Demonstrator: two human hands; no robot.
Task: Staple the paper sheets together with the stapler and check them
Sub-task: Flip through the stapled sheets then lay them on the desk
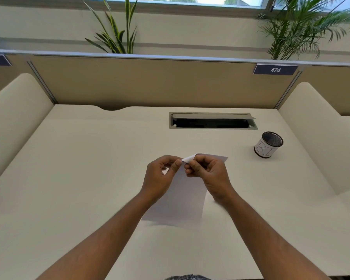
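Paper sheets (178,199) pinched between both hands' fingers (177,164)

Soft window (176,0) daylight, perhaps slight blur

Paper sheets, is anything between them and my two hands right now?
Nothing visible. The left hand and right hand both pinch the top corner of the paper sheets directly. No stapler is in view.
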